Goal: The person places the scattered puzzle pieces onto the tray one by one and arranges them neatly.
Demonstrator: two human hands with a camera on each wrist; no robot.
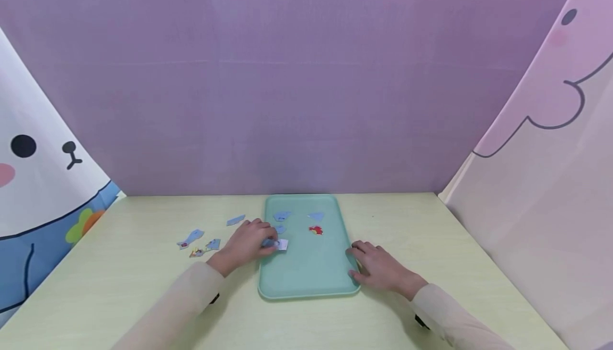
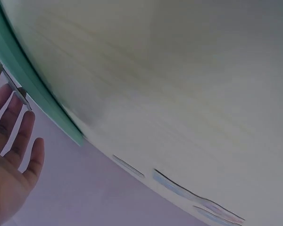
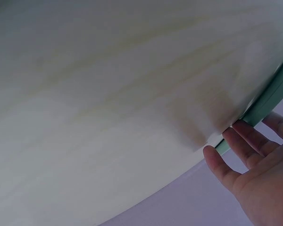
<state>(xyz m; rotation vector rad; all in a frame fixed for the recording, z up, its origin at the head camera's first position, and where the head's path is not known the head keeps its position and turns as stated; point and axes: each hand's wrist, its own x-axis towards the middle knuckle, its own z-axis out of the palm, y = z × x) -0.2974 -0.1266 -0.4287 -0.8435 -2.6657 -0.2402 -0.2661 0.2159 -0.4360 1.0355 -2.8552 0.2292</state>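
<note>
My left hand [image 1: 246, 242] is over the left rim of a mint-green tray [image 1: 311, 275]. Its thumb and fingers pinch a thin, flat blue-and-pale jigsaw piece [image 1: 282, 244], seen edge-on in the left wrist view as a slim piece [image 2: 17, 89]. Inside the tray lie blue pieces [image 1: 281, 216] near the hand, another blue piece [image 1: 316, 216] farther right, and a red and yellow piece [image 1: 316, 230] below that one. At the tray's right rim rests my right hand [image 1: 380, 267], fingers extended and slightly bent, fingertips touching the edge [image 3: 266, 101].
Several loose pieces lie on the pale wooden table [image 1: 158, 286] left of the tray: a long blue one [image 1: 235, 220], one with a red spot [image 1: 191, 238], a blue one [image 1: 213, 244] and a yellowish one [image 1: 197, 252]. A purple cloth wall [image 1: 306, 100] borders the table's back.
</note>
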